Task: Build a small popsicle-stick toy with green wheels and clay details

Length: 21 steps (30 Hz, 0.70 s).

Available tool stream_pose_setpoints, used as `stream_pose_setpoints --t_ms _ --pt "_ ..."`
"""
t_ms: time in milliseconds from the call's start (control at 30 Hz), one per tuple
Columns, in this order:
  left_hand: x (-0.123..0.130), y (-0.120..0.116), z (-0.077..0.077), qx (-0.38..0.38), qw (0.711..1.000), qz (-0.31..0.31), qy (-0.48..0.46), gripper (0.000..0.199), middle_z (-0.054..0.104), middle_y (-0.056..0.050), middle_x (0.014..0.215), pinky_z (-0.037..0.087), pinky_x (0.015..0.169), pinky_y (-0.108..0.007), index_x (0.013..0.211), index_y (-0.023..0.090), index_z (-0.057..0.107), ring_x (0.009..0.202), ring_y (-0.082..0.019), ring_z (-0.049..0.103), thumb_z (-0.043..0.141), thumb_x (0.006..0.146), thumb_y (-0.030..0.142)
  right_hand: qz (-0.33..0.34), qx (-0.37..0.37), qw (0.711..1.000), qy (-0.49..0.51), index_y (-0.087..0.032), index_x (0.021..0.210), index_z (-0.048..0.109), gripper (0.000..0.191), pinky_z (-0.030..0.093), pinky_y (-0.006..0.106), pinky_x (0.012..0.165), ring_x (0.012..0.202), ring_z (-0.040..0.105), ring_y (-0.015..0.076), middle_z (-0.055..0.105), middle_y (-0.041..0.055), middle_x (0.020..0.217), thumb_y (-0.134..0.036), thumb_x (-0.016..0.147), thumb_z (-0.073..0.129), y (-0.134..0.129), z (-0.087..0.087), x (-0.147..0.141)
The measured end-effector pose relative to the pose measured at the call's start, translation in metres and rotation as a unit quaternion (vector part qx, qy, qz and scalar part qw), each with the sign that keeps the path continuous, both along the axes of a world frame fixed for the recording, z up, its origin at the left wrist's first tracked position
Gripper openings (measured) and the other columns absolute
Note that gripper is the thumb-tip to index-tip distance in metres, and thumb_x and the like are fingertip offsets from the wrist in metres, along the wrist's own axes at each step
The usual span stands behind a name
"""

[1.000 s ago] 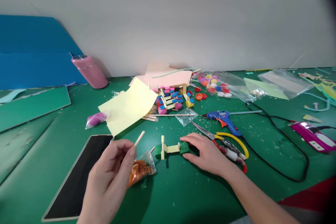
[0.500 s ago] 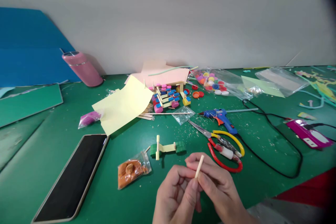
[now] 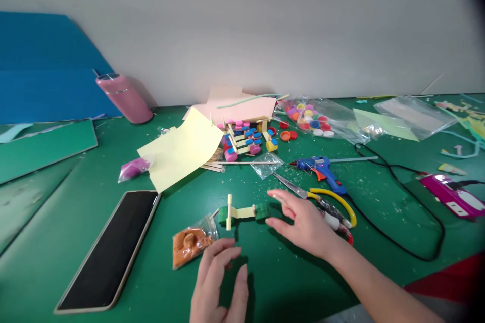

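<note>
The green-ended model [image 3: 244, 212] looked largely put together, a pale strip joining its ends and a crosspiece [image 3: 229, 212] standing at the left one, though what remained could not be told. It lay beyond the left hand [image 3: 215, 282], whose fingers were spread and bare, and just beside the right hand [image 3: 306, 222], thumb and fingers parted. Half a second earlier, both hands had pinched a pale stick, now not clearly visible

On my near left I see a phone [image 3: 108, 251] with a dark screen; farther off lies a little purple packet [image 3: 134, 168]. Far left, a pink bottle [image 3: 127, 99] stands beside a blue board [image 3: 45, 68]. Over on my right sits a magenta power strip [image 3: 451, 195].
</note>
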<state>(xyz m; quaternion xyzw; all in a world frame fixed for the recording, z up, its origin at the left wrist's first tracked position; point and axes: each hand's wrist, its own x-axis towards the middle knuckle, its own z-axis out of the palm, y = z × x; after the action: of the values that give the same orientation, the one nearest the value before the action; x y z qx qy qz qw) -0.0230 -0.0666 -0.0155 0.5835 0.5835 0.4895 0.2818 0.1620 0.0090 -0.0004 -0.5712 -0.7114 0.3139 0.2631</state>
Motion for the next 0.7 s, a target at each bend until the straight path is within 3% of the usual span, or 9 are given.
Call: stream_pose_setpoints --t_ms 67,167,300,467,600,700 --pt "-0.003 -0.002 -0.001 0.012 1.0 0.008 0.022 0.015 0.054 -0.006 0.107 0.046 0.072 -0.027 0.092 0.023 0.059 0.096 -0.021 0.054 0.053 0.079 0.018 0.041 0.002 0.999 -0.035 -0.026 0.112 0.055 0.041 0.047 0.027 0.062 0.071 0.06 0.018 0.065 0.0006 0.081 -0.032 0.073 0.066 0.003 -0.003 -0.005" --pt "-0.001 -0.002 -0.001 0.018 0.999 0.002 0.04 0.017 0.054 -0.007 0.106 0.046 0.075 -0.028 0.095 0.022 0.058 0.095 -0.021 0.055 0.053 0.079 0.018 0.046 0.013 0.998 -0.028 -0.025 0.105 0.06 0.029 0.049 0.028 0.072 0.088 0.062 0.0199 0.067 0.0023 0.1 -0.03 0.076 0.063 0.002 -0.01 -0.01" --pt "0.009 0.003 -0.001 -0.003 0.999 -0.043 0.033 0.027 0.054 -0.01 0.112 0.048 0.073 -0.03 0.108 0.023 0.056 0.085 -0.02 0.057 0.049 0.081 0.019 0.029 0.02 0.999 -0.032 -0.023 0.105 0.059 0.029 0.05 0.03 0.073 0.089 0.062 0.0211 0.067 0.0043 0.1 -0.033 0.078 0.06 -0.004 -0.014 -0.011" --pt "0.018 0.016 0.003 -0.04 0.995 -0.081 0.043 0.037 0.053 -0.01 0.11 0.048 0.073 -0.032 0.118 0.021 0.049 0.078 -0.018 0.057 0.049 0.081 0.019 0.022 0.021 0.998 -0.055 -0.018 0.122 0.05 0.049 0.051 0.033 0.069 0.08 0.063 0.0217 0.067 0.0081 0.095 -0.041 0.079 0.058 -0.009 -0.004 -0.003" --pt "0.019 0.025 0.009 -0.092 0.986 -0.129 0.053 0.04 0.055 -0.006 0.085 0.049 0.065 -0.03 0.12 0.015 0.047 0.066 -0.016 0.055 0.049 0.08 0.019 0.012 0.067 0.996 -0.057 -0.019 0.115 0.057 0.031 0.048 0.032 0.077 0.089 0.061 0.0199 0.067 0.008 0.098 -0.026 0.092 0.037 -0.011 0.005 0.012" --pt "0.02 0.031 0.009 -0.141 0.978 -0.154 0.019 0.043 0.053 -0.005 0.083 0.048 0.059 -0.028 0.123 0.012 0.043 0.059 -0.013 0.052 0.045 0.081 0.02 0.015 0.086 0.993 -0.077 -0.019 0.11 0.06 0.027 0.046 0.032 0.077 0.087 0.062 0.0198 0.068 0.0067 0.095 -0.022 0.09 0.041 -0.012 0.006 0.019"
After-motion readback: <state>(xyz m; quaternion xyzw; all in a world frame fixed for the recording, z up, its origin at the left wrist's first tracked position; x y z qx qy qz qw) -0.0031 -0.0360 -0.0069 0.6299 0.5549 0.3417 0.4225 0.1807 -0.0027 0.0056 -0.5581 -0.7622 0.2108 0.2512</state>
